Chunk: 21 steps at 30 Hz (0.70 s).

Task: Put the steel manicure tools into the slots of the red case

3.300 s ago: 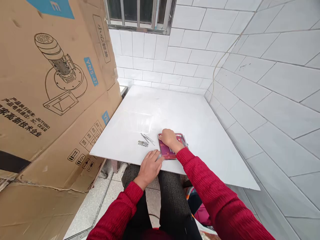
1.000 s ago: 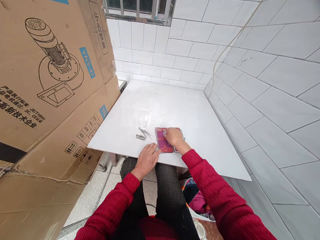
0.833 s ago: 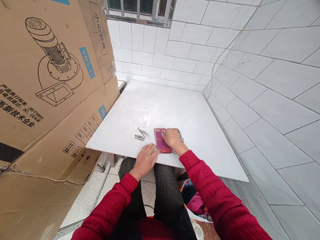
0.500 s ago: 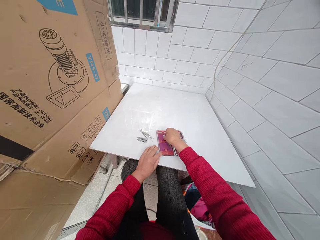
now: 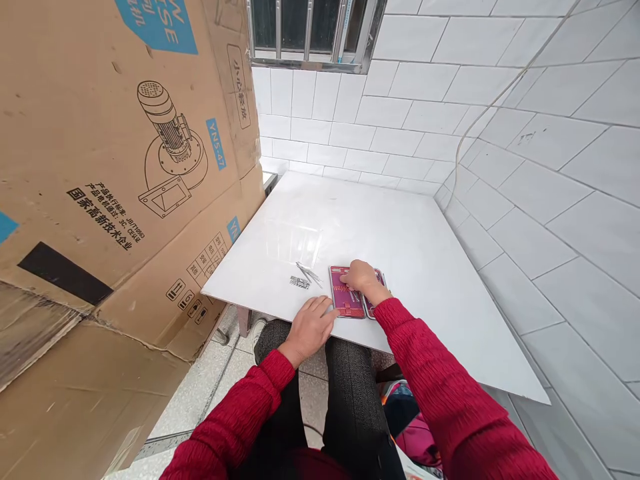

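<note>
An open zip-style case [image 5: 349,308] with a purple-red lining and loops lies near the table's front edge, looking like a manicure set. Over its middle, my right hand [image 5: 364,277] is closed with the fingertips pinched together at the left panel's lining. What it pinches is too small to make out. Slim metal tools show in the case just below that hand. My left hand [image 5: 311,327] lies with fingers stretched out on the table edge, its thumb at the case's lower left corner. Several small metal tools [image 5: 306,275] lie loose on the table left of the case.
The white table [image 5: 430,267] reaches to a tiled wall [image 5: 360,143] at the back and right. A large cardboard box [image 5: 120,280] stands along the left side. A barred window [image 5: 310,33] is above. Below the table edge, pink and dark fabric [image 5: 417,433] sits by my leg.
My view has turned a little to the left, so the whole scene sits further right. Both hands stay at nearly the same places on and beside the case.
</note>
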Motion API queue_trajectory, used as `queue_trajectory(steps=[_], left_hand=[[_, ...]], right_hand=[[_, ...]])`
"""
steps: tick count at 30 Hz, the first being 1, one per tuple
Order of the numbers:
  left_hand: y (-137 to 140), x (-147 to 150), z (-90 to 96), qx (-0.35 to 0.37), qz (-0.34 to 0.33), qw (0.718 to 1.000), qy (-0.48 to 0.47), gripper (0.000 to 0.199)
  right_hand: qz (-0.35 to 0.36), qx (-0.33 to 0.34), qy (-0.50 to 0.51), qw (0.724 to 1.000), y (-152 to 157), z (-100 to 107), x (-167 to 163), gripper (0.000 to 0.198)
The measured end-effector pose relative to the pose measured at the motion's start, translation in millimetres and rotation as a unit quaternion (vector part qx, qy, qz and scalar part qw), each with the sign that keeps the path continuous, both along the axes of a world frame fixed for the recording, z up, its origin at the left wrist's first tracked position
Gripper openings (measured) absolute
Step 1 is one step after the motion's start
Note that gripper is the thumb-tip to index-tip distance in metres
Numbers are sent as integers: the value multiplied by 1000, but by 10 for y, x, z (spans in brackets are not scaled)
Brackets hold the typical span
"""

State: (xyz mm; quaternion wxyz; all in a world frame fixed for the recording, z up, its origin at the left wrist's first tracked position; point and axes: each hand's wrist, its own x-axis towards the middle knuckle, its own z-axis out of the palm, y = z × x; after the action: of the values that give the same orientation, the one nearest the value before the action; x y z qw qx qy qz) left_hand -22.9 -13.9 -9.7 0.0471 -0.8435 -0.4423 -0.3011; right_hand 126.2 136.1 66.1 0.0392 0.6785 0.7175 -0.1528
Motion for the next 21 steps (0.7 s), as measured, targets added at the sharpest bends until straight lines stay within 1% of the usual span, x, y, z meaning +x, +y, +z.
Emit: queue_trajectory(steps=[4,10,12,17,19,21], left_hand=[[12,-5,5,9,-5,1000,-1,29],[35,2,-6,5,-10,1000,-5,28],[31,6,-13,5,-8,1000,-3,29],[3,5,-12,14,4,1000,6,27],[-3,0,-14,19,7,1000,10,28],[-4,-3,-25,23,7,1000,14,28]], right_hand=[[-6,18,24,1000,50,-29,48,19],[-14,-11,105,994,109,52,79,22],[-11,-11,135,991,142,69,78,22],[19,9,166,986,260,156,-16,19],[40,11,174,984,290,210,-120,18],[80,5,165,983,290,259,-278,17]])
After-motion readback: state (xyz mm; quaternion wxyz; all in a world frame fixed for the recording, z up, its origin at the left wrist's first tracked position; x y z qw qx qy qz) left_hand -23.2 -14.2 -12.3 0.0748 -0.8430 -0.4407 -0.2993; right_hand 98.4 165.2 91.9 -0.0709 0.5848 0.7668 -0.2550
